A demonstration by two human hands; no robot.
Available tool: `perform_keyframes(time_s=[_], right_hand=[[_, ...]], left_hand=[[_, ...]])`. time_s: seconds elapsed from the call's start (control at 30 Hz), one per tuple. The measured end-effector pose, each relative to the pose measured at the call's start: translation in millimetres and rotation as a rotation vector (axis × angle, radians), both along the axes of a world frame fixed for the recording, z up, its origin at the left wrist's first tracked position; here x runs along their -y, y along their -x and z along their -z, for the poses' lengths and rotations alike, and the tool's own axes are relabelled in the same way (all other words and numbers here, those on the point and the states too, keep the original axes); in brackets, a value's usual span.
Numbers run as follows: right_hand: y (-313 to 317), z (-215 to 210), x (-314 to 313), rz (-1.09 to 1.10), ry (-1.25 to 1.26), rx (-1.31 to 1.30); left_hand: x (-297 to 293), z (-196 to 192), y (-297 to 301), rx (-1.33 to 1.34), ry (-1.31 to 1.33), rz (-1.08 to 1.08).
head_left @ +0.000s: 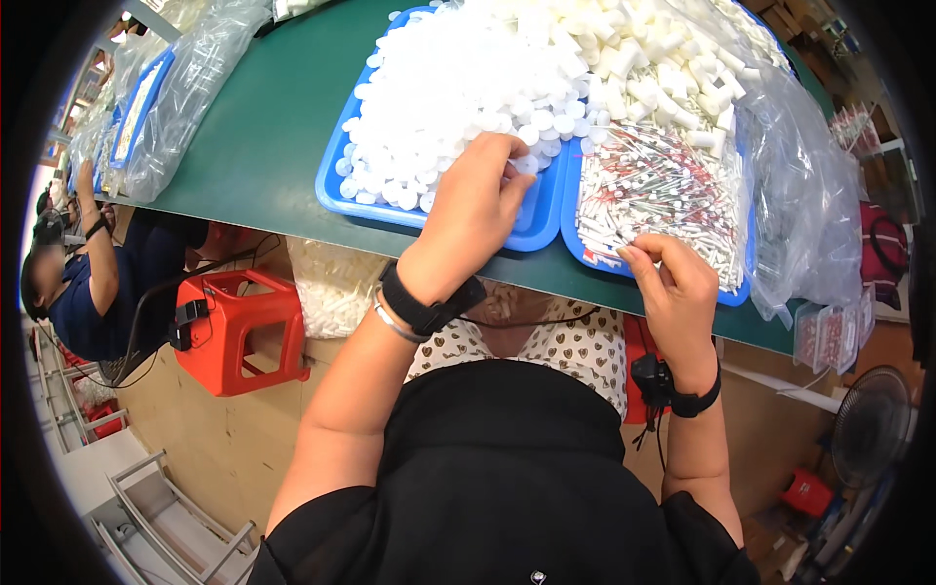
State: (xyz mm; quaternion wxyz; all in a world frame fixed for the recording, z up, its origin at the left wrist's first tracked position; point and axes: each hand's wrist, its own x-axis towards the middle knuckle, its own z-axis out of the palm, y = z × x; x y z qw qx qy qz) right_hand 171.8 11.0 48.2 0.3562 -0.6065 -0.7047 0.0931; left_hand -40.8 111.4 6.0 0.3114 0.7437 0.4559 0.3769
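Observation:
My left hand (475, 200) is over the front right corner of a blue tray (336, 200) heaped with small white round plastic caps (429, 107). Its thumb and forefinger are closed on one translucent white cap (526, 165). To the right, my right hand (678, 283) is at the front edge of a second blue tray (595, 261), thumb and forefinger pinched together. What they pinch is too small to make out. That tray holds many thin white stick-like parts (673, 195) with red and dark wires among them.
Larger cream-white plastic pieces (643, 58) are piled behind the right tray. Clear plastic bags (799, 185) lie at the right edge of the green table (263, 117). A red stool (239, 331) stands at left, near a seated person (93, 263). A fan (871, 424) is at right.

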Motion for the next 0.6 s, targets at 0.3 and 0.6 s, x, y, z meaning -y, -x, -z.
perform_keyframes(time_s=[0.3, 0.6], right_hand=[[10.8, -21.6, 13.4, -0.150, 0.238, -0.211], [10.7, -11.7, 15.7, -0.096, 0.271, -0.227]], left_hand=[[58.7, -1.9, 7.8, 1.262, 1.173, 0.422], [65.0, 8.2, 6.5, 1.344, 1.214, 0.399]])
